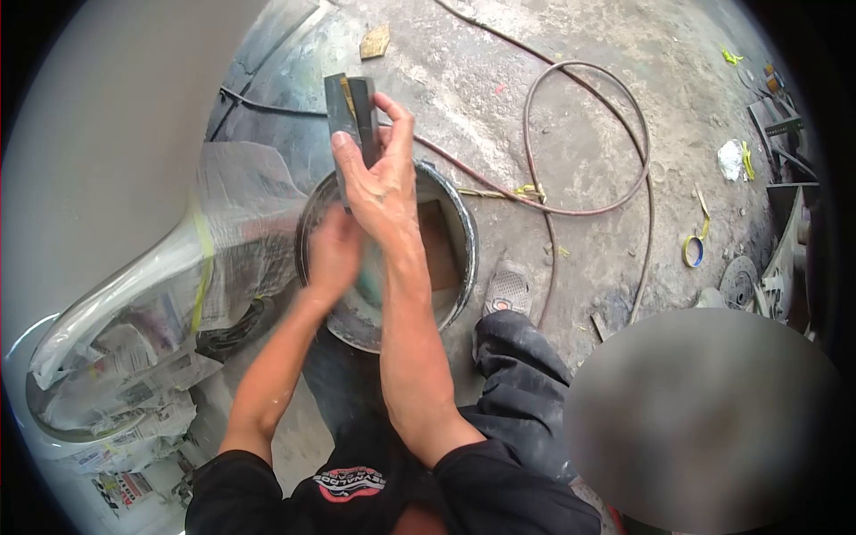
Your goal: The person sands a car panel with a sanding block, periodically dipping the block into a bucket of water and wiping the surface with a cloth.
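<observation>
My right hand (385, 183) grips a dark sanding block (364, 111), thumb on one side and fingers on the other. A dark sheet, apparently sandpaper, lies along the block, with a yellow-brown strip showing at its edge. The block is held up above the far rim of a round bucket (468, 299). Smeared by motion, my left hand (335, 254) is over the left part of the bucket, below the block; its fingers cannot be made out. Inside the bucket, a brown flat-sided shape (439, 245) shows, partly hidden by my right forearm.
At left stands a grey car body panel (116, 134) with a newspaper-masked part (250, 223) close to the bucket. A looped hose (646, 169) crosses the rough floor. A tape roll (693, 251) and scrap lie right. A blurred round patch covers the lower right.
</observation>
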Motion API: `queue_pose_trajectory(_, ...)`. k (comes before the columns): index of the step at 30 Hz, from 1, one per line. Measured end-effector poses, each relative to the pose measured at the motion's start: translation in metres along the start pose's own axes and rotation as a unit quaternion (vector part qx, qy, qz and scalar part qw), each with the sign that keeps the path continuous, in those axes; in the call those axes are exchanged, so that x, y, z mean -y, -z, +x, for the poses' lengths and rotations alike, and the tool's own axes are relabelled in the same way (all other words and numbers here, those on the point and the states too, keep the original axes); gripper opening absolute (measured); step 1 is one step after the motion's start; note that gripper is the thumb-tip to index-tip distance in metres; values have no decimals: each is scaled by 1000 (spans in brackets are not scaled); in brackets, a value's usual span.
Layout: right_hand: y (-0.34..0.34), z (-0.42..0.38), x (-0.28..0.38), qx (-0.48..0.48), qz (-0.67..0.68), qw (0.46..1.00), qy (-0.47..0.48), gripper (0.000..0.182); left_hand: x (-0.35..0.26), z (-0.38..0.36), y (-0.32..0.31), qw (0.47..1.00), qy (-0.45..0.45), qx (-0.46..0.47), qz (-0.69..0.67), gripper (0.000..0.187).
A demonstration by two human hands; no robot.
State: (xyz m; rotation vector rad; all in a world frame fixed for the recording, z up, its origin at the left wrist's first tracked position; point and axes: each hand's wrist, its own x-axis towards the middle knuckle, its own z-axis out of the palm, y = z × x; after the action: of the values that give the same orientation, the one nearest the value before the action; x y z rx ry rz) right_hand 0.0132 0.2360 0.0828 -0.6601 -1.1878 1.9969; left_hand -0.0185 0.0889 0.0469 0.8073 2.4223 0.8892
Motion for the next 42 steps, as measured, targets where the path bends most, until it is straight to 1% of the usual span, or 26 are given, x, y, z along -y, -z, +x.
queue_pose_trajectory(1, 4, 1, 7, -5, -20, 1000, 16, 61, 18, -4, -19, 989, -40, 100, 100, 39)
queue_pose_trajectory(2, 4, 2, 9, -7, 3, 1000, 27, 60, 60, 6, -44, 958, -92, 232, 138, 46)
queue_pose_trajectory(3, 6, 1, 10, -1, 5, 1000, 14, 60, 84, 15, -66, 933, -83, 299, 184, 46)
queue_pose_trajectory(6, 7, -1, 3, 11, 36, 999, 16, 59, 131, 33, -118, 876, -1, 390, 286, 47)
queue_pose_trajectory(8, 10, -3, 2, 19, 55, 998, 26, 61, 142, 32, -138, 861, 40, 411, 297, 48)
queue_pose_trajectory(9, 13, 1, -13, 15, 19, 999, 48, 61, 142, 34, -146, 860, 56, 414, 292, 49)
queue_pose_trajectory(10, 17, -1, -6, 17, 3, 1000, 4, 61, 143, 32, -149, 861, 73, 417, 282, 49)
queue_pose_trajectory(11, 21, -3, 4, 32, 49, 998, -21, 61, 143, 32, -150, 862, 87, 421, 269, 49)
queue_pose_trajectory(13, 24, -3, 11, 13, 36, 999, -15, 57, 142, 33, -144, 868, 125, 423, 227, 50)
queue_pose_trajectory(17, 24, 5, 5, 1, 70, 997, -13, 54, 127, 32, -114, 877, 215, 423, 80, 52)
queue_pose_trajectory(20, 21, 8, 3, -19, 73, 997, -5, 53, 102, 17, -83, 861, 293, 413, -50, 53)
queue_pose_trajectory(22, 18, 11, 2, -37, 71, 997, -3, 52, 84, 4, -66, 847, 319, 407, -122, 54)
queue_pose_trajectory(24, 17, 13, 1, -25, 90, 996, -8, 51, 70, -8, -59, 835, 319, 407, -189, 55)
queue_pose_trajectory(26, 15, 13, 4, -27, 90, 996, -5, 51, 68, -12, -60, 828, 283, 412, -254, 55)
queue_pose_trajectory(28, 12, 13, 6, -27, 106, 994, 2, 53, 41, -19, -46, 823, 227, 429, -297, 56)
queue_pose_trajectory(30, 14, 11, 9, -29, 107, 994, 17, 55, -7, -27, -20, 849, 169, 418, -277, 54)
queue_pose_trajectory(31, 17, 10, 12, -46, 115, 992, 10, 54, -29, -27, -6, 873, 143, 392, -254, 52)
queue_pose_trajectory(33, 21, 6, 33, -58, 147, 987, 7, 53, -35, -12, 21, 903, 52, 360, -229, 46)
queue_pose_trajectory(34, 24, 4, 46, -57, 169, 984, 13, 52, -44, -4, 39, 905, -16, 359, -226, 42)
queue_pose_trajectory(35, 27, 5, 51, -56, 181, 981, 46, 53, -53, 4, 66, 924, -70, 327, -185, 38)
queue_pose_trajectory(36, 26, 6, 54, -53, 191, 979, 56, 53, -90, 4, 112, 936, -124, 295, -144, 35)
queue_pose_trajectory(38, 29, 5, 61, -63, 206, 973, 78, 53, -172, -14, 206, 966, -200, 161, -16, 33)
queue_pose_trajectory(39, 22, 2, 66, -93, 225, 967, 78, 52, -197, -17, 245, 965, -246, 79, 43, 32)
queue_pose_trajectory(40, 19, 2, 65, -85, 225, 968, 76, 53, -228, -29, 281, 958, -270, -7, 93, 30)
queue_pose_trajectory(41, 13, 5, 58, -76, 226, 968, 73, 53, -243, -31, 315, 937, -330, -75, 91, 27)
queue_pose_trajectory(42, 6, 6, 52, -67, 227, 969, 69, 53, -275, -38, 345, 901, -371, -143, 176, 26)
